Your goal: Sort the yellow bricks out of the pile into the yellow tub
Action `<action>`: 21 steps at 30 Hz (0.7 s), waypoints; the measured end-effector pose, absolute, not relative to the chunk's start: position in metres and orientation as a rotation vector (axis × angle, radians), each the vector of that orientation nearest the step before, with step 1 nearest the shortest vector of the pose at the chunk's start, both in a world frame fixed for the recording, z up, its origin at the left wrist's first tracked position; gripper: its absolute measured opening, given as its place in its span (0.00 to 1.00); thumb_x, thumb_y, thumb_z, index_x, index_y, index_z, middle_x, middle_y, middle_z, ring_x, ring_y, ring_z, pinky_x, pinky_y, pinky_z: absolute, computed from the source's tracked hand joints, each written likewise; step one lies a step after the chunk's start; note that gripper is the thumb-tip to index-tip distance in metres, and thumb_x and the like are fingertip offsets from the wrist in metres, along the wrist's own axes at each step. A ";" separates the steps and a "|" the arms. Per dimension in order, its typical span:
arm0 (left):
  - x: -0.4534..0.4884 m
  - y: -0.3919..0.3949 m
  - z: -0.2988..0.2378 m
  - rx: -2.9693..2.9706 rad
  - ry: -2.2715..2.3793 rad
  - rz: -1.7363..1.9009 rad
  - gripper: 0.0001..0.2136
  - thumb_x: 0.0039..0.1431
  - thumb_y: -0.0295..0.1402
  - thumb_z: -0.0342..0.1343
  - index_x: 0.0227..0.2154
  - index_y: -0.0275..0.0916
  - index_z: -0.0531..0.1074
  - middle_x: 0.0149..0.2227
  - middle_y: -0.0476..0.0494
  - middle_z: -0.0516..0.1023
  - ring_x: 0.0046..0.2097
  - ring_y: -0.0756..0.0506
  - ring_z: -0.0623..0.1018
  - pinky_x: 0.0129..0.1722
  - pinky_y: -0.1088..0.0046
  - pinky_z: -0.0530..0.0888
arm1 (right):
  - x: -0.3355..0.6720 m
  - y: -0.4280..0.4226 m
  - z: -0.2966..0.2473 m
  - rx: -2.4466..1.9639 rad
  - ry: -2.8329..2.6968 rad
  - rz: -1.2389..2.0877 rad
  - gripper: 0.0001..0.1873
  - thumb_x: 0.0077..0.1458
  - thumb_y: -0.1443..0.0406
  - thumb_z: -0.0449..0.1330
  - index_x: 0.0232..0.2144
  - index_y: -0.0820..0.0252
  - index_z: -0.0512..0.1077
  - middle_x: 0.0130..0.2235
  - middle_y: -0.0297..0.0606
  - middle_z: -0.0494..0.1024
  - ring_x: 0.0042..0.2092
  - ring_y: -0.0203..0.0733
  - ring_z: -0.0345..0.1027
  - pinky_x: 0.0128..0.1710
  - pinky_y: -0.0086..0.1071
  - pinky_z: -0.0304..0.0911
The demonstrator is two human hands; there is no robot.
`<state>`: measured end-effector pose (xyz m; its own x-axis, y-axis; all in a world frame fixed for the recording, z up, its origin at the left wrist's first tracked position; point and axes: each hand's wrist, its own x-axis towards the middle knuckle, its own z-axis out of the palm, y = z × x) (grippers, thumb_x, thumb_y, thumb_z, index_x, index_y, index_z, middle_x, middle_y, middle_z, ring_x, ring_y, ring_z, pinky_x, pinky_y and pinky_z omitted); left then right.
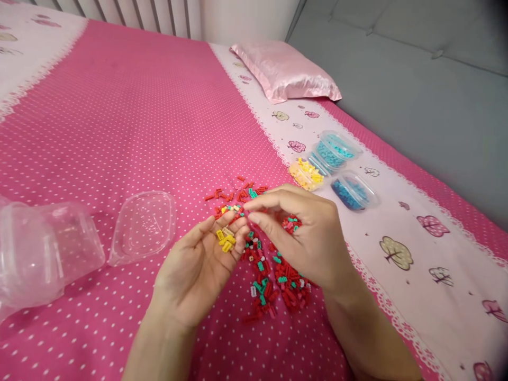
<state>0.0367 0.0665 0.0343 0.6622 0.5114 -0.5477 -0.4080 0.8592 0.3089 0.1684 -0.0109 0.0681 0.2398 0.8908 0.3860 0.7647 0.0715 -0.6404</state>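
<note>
My left hand (pixel 202 270) is turned palm up and cupped, with several small yellow building bricks (pixel 226 241) lying on its fingers. Just beside its fingertips, my right hand (pixel 307 233) has thumb and forefinger brought together in a pinch. Whatever sits between those fingertips is too small to make out. Beneath and around both hands a loose pile of mostly red building bricks (pixel 291 283), mixed with green, white and a few yellow ones, is spread over the bedsheet (pixel 151 132). Part of the pile is hidden behind my hands.
Clear tubs of yellow bricks (pixel 307 174), turquoise bricks (pixel 333 151) and dark blue bricks (pixel 351 193) stand at the right. To the left lie a clear lid (pixel 145 225) and stacked empty tubs (pixel 51 246). A pink pillow (pixel 286 71) rests at the back, near a grey padded panel (pixel 416 90).
</note>
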 end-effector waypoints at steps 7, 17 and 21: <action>0.025 0.076 0.027 0.153 0.722 0.699 0.12 0.57 0.25 0.40 0.23 0.34 0.65 0.23 0.45 0.65 0.23 0.52 0.67 0.19 0.78 0.68 | 0.170 -0.012 0.046 -2.192 -2.081 0.508 0.03 0.47 0.69 0.61 0.26 0.57 0.76 0.28 0.34 0.77 0.32 0.39 0.70 0.30 0.31 0.57; 0.022 0.077 0.026 0.149 0.716 0.699 0.11 0.57 0.26 0.40 0.22 0.34 0.64 0.22 0.47 0.63 0.22 0.52 0.65 0.18 0.78 0.66 | 0.153 -0.004 0.032 -2.475 -2.184 0.396 0.08 0.51 0.72 0.55 0.29 0.60 0.74 0.29 0.44 0.78 0.34 0.46 0.73 0.29 0.32 0.59; 0.023 0.078 0.026 0.143 0.716 0.702 0.11 0.57 0.25 0.40 0.22 0.34 0.64 0.22 0.47 0.63 0.22 0.52 0.65 0.18 0.78 0.66 | 0.153 -0.008 0.032 -2.447 -2.211 0.384 0.10 0.48 0.74 0.54 0.28 0.60 0.74 0.28 0.44 0.77 0.33 0.46 0.73 0.28 0.32 0.58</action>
